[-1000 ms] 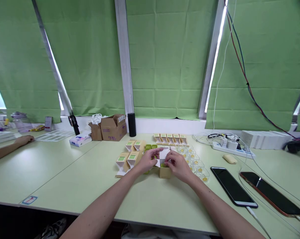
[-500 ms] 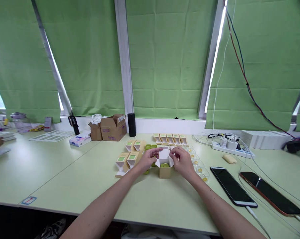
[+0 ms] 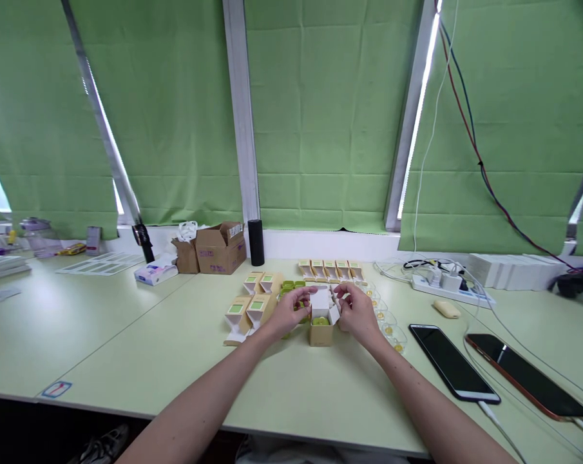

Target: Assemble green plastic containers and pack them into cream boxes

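A small brown carton [image 3: 321, 334] stands on the pale green table [image 3: 291, 386] with its white flaps up and a green round thing [image 3: 320, 320] inside. My left hand [image 3: 291, 310] pinches the carton's left flap. On the other side, my right hand [image 3: 356, 312] holds the right flap with curled fingers. Open cartons with green labels [image 3: 252, 308] lie just left of my left hand. Clear blister cups with yellow pieces [image 3: 386, 322] run along behind my right hand. A row of closed small cartons [image 3: 332, 269] stands farther back.
Two phones [image 3: 453, 370] [image 3: 530, 384] lie at the right on charging cables, near a power strip [image 3: 448, 288] and a white earbud case [image 3: 446, 309]. Brown cardboard boxes [image 3: 219, 247], a black cylinder [image 3: 256, 241] and a tissue pack [image 3: 156, 271] stand at the back left.
My right hand lifted off the carton top and shifted to its right flap, showing the green thing inside. Another person's arm at the far left drew back out of view.
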Demonstrator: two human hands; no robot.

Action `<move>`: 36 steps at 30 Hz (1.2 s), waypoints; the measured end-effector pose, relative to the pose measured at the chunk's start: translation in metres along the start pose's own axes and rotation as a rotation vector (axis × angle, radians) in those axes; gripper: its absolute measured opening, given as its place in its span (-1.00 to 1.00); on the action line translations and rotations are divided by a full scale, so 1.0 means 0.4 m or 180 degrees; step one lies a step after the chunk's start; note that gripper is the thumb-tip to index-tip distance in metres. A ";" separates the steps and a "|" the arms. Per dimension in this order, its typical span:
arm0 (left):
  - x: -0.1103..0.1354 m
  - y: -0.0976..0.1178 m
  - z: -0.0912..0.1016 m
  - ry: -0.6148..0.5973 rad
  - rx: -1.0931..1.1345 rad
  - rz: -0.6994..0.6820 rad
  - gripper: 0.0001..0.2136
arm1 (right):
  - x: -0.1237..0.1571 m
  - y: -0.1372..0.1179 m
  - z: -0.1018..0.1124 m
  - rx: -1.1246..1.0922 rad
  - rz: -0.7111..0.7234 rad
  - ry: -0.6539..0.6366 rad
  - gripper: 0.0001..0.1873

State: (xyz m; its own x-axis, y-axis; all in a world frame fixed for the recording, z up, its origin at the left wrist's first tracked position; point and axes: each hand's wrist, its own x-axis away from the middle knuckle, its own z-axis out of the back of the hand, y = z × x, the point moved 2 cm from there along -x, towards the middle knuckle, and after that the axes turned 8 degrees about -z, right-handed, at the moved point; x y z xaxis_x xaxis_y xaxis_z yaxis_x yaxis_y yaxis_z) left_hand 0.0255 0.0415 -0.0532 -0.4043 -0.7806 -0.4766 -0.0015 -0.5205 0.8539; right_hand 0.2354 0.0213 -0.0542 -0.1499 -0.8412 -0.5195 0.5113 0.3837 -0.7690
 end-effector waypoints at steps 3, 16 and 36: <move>0.003 0.003 -0.004 -0.0010 -0.0145 -0.0051 -0.52 | 0.001 0.002 -0.003 -0.0027 -0.0043 -0.0101 -0.67; 0.014 0.003 -0.019 0.0200 -0.0694 -0.0112 -0.55 | 0.007 -0.008 -0.013 -0.0298 -0.0210 -0.0375 -0.63; 0.017 0.023 -0.027 0.0231 -0.0872 -0.0174 -0.59 | 0.033 -0.029 -0.019 0.0116 0.0040 -0.0457 -0.59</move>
State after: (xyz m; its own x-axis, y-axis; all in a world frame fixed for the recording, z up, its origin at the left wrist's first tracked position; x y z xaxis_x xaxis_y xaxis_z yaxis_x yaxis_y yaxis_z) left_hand 0.0325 0.0275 -0.0509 -0.3438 -0.7664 -0.5426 0.2295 -0.6289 0.7429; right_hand 0.2210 0.0086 -0.0551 -0.0221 -0.8834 -0.4682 0.5432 0.3825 -0.7474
